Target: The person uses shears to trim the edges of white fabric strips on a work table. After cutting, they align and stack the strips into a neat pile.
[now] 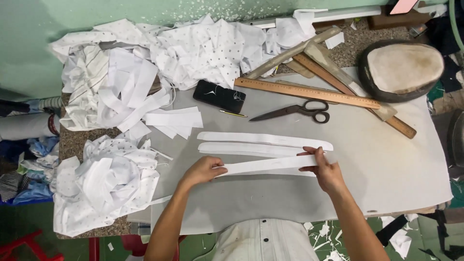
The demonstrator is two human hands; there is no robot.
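Note:
My left hand (203, 170) pinches the left end of a long white fabric strip (268, 165), and my right hand (323, 166) grips its right end, so the strip is stretched just above the grey cloth-covered worktable (386, 164). Two more curved white strips (263, 139) lie flat on the table just beyond it, one above the other.
Black scissors (299, 110), wooden rulers (309, 92), a pencil (233, 113) and a black phone (219, 95) lie further back. Piles of white fabric scraps (106, 179) fill the left side and the back. A padded oval pressing block (401, 67) sits at the back right.

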